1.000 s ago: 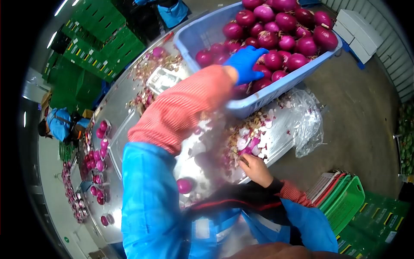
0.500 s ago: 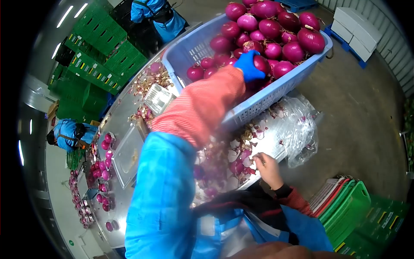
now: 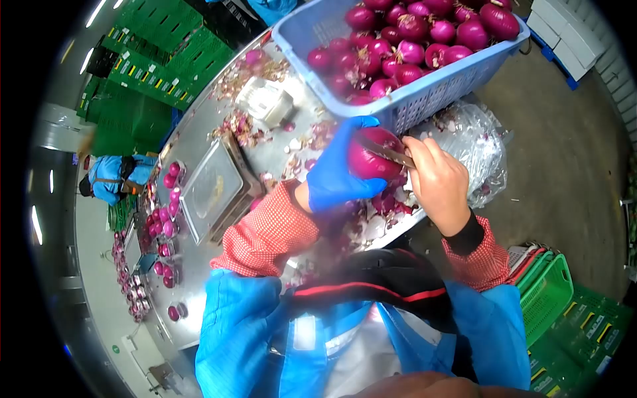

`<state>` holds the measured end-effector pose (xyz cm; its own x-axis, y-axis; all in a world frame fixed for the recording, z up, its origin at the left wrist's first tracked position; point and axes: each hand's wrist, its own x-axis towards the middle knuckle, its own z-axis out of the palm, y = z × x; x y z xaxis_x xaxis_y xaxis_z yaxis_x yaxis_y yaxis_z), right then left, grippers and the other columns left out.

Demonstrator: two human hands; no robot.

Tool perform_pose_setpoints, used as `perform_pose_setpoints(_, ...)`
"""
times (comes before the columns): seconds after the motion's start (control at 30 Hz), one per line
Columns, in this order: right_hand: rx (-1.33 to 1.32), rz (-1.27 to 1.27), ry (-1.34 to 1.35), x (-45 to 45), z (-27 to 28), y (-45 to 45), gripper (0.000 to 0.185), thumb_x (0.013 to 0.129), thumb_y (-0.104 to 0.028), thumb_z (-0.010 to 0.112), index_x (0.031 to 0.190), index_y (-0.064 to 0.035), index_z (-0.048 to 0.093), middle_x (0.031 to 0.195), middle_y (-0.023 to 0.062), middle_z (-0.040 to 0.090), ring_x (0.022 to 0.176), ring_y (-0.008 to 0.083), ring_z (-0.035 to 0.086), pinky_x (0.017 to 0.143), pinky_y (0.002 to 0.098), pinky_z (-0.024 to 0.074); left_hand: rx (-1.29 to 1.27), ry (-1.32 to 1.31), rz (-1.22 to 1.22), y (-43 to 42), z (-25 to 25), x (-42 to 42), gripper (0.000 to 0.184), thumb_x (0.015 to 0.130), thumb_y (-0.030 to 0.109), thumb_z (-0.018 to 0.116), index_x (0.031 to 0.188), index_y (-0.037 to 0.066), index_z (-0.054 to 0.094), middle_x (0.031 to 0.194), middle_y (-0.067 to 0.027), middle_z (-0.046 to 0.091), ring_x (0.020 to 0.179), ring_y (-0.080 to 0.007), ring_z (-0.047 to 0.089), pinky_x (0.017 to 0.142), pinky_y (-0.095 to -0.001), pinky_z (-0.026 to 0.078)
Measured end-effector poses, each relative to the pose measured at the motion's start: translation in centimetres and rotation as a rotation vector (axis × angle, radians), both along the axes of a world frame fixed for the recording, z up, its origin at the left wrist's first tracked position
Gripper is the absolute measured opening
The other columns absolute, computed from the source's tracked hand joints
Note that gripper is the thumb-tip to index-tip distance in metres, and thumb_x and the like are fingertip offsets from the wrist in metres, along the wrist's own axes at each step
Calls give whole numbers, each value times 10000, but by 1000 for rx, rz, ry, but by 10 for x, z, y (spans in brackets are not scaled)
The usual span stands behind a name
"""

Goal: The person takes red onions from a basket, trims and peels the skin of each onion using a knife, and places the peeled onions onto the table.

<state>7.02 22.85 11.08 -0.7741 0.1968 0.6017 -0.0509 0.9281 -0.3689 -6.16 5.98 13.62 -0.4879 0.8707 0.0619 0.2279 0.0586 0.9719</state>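
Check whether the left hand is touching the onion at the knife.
Touching. The head view shows the left hand cupping the onion, its gloved fingers against the skin.

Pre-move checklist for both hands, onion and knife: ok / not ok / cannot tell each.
1. Onion held by left hand: ok, gripped in blue glove.
2. Knife held by right hand: ok, blade across onion.
3. Right hand gloved: not ok, bare.
4. Left fingertips clear of blade: cannot tell, close in view.
5. Metal table free of peelings: not ok, scraps scattered.
6. Blue basket upright: ok, onions inside.
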Motion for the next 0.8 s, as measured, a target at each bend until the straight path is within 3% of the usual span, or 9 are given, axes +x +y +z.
perform_pose_setpoints(0.23,-91,-17,-76,6,-57,-22,319,777,-19,630,1091,-70,624,932,76,649,722,277,666,605,364,533,70,-30,190,-53,-30,24,930,644,163,867,1406,52,347,1286,-107,530,1188,-222,528,1010,-376,446)
perform_pose_setpoints(0.37,-632,124,-138,17,-38,-51,433,863,-174,685,1260,-46,571,1067,143,666,889,302,684,751,359,543,24,49,237,-67,-35,27,879,679,199,860,1392,50,368,1292,-117,526,1180,-224,538,1002,-372,451)
perform_pose_setpoints(0.4,-735,197,-228,17,-36,-54,557,879,-302,709,1336,-48,514,1116,171,660,968,286,670,824,366,528,39,-69,216,-68,-35,29,887,721,244,855,1425,54,349,1292,-120,527,1164,-215,546,986,-362,462)
perform_pose_setpoints(0.5,-676,369,-107,7,-49,-65,635,880,-373,702,1382,-59,472,1086,142,661,983,266,650,858,378,516,49,-713,225,-78,-31,29,967,746,282,849,1494,66,274,1318,-129,519,1165,-211,548,981,-357,466)
perform_pose_setpoints(0.53,-858,398,-108,6,-58,-68,558,921,-384,653,1334,-48,485,999,115,647,847,226,631,747,340,512,89,-973,235,-82,-38,29,1009,753,291,846,1524,72,234,1336,-134,512,1170,-216,549,986,-358,464)
perform_pose_setpoints(0.57,-1043,419,-98,6,-67,-70,494,962,-394,604,1286,-37,498,912,88,633,712,186,613,636,303,508,19,-734,129,-89,-48,28,1024,758,297,831,1539,92,202,1403,-126,450,1231,-224,502,1025,-371,430)
perform_pose_setpoints(0.63,-1842,478,-365,15,-74,-71,421,1004,-398,542,1215,-35,512,821,63,596,576,137,555,509,254,456,-64,-292,25,-101,-56,35,1051,741,246,827,1555,112,176,1495,-117,363,1333,-238,419,1095,-390,366)
perform_pose_setpoints(0.67,-2033,445,-407,15,-77,-81,354,1041,-404,459,1101,-60,510,758,45,560,471,84,456,415,208,328,-82,-87,41,-104,-57,41,1066,717,189,837,1555,113,182,1520,-115,339,1376,-243,383,1126,-398,337)
perform_pose_setpoints(0.8,-2103,612,-516,14,-89,-103,379,1032,-417,466,1028,-51,564,612,85,537,520,166,544,504,300,437,89,-103,240,-103,-84,45,964,709,127,841,1496,74,289,1452,-117,416,1283,-241,475,1081,-383,402)
